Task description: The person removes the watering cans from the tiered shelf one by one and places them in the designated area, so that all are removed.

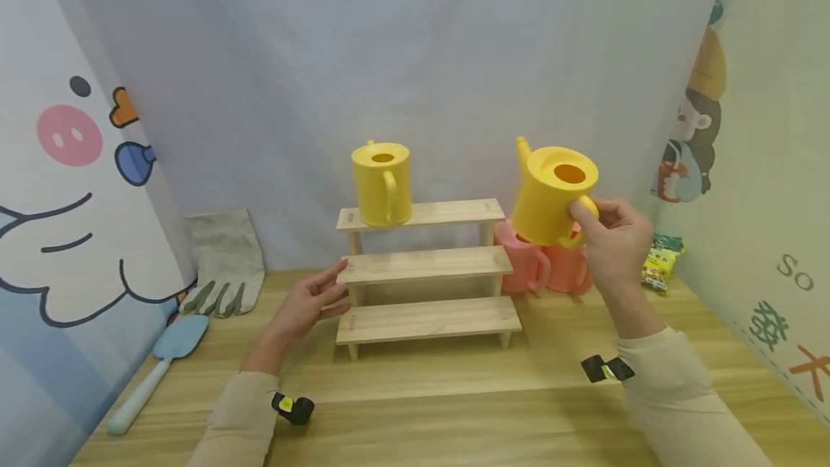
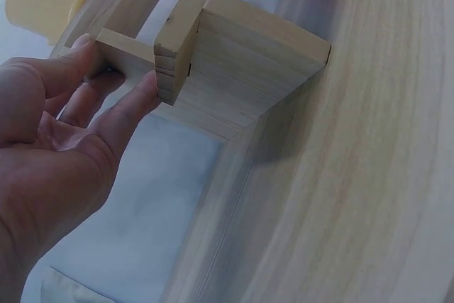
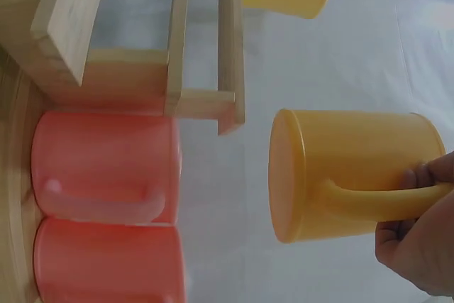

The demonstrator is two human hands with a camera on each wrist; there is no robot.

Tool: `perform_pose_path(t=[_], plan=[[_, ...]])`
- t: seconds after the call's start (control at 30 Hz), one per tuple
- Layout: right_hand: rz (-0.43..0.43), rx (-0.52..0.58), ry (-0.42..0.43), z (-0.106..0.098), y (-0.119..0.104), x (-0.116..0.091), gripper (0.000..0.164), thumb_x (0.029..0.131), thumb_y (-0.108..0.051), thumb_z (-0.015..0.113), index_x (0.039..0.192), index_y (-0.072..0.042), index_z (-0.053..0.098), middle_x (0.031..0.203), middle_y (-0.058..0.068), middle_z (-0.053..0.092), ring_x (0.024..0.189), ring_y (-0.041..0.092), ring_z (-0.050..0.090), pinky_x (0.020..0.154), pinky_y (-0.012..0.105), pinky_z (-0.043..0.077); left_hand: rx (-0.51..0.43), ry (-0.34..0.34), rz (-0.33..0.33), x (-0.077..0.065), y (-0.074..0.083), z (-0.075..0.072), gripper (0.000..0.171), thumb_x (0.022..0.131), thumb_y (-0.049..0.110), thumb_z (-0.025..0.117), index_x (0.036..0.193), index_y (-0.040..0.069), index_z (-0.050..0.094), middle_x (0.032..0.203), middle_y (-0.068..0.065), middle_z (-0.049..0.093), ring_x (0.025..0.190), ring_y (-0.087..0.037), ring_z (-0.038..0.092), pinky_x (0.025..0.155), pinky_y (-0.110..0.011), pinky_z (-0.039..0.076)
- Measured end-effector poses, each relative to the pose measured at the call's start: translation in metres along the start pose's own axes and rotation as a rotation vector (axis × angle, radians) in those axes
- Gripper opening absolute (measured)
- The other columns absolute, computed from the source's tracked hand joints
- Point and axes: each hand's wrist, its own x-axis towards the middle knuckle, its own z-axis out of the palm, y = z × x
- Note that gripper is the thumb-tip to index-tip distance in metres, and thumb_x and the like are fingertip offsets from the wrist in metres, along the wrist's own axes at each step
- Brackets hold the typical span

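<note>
My right hand [image 1: 616, 240] grips the handle of a yellow watering can [image 1: 547, 197], its spout pointing up and away at the left. The can is held in the air right of a three-step wooden stand [image 1: 428, 265]; the right wrist view shows space beneath its base. A second yellow watering can [image 1: 382, 186] rests on the left of the top step, handle towards me. My left hand [image 1: 308, 305] holds the stand's left end around the middle step, with thumb and fingertips [image 2: 149, 90] against the wood in the left wrist view.
Two pink watering cans [image 3: 106, 168] stand on the table behind the stand's right side, partly hidden in the head view. A yellow-green packet [image 1: 661, 263] lies at the right wall. Grey gloves [image 1: 227, 258] lean at the back left, near a light-blue trowel [image 1: 158, 370].
</note>
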Motion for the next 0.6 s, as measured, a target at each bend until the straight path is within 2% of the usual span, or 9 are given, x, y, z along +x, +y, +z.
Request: perform_pose_path(t=[0.13,0.37,0.43,0.6], plan=[[-0.007,0.033,0.003,-0.020,0.013,0.004,0.017,0.087,-0.010,0.079,0.093,0.004,0.073,0.079,-0.012,0.072,0.073,0.006,0.067,0.070,0.011,0.055,0.000,-0.007,0.003,-0.001,-0.001,0.001,0.060,0.105,0.013,0.053,0.159,0.007,0.027,0.166,-0.013,0.007,0.145,-0.041,0.023,0.101,-0.041,0.052],[0.080,0.331,-0.052,-0.045,0.035,0.003,0.014,0.086,0.004,0.077,0.092,0.014,0.069,0.077,0.004,0.075,0.069,0.012,0.073,0.072,0.016,0.059,0.017,0.010,-0.009,-0.004,-0.003,0.001,0.059,0.106,0.012,0.053,0.159,0.007,0.027,0.166,-0.014,0.008,0.144,-0.042,0.026,0.100,-0.039,0.053],[0.104,0.333,-0.059,-0.051,0.038,0.002,0.012,0.086,0.005,0.076,0.090,0.013,0.068,0.076,0.005,0.075,0.069,0.012,0.072,0.072,0.016,0.059,0.017,0.006,-0.007,-0.004,-0.003,0.001,0.060,0.105,0.013,0.053,0.159,0.009,0.027,0.166,-0.014,0.008,0.144,-0.041,0.026,0.100,-0.038,0.053],[0.193,0.224,-0.083,-0.065,0.038,0.002,0.008,0.082,0.004,0.080,0.080,0.001,0.073,0.073,-0.002,0.073,0.067,0.008,0.068,0.063,0.013,0.058,0.016,0.011,-0.003,0.000,-0.003,0.001,0.060,0.105,0.016,0.055,0.159,0.010,0.028,0.165,-0.015,0.010,0.144,-0.041,0.026,0.100,-0.039,0.053]])
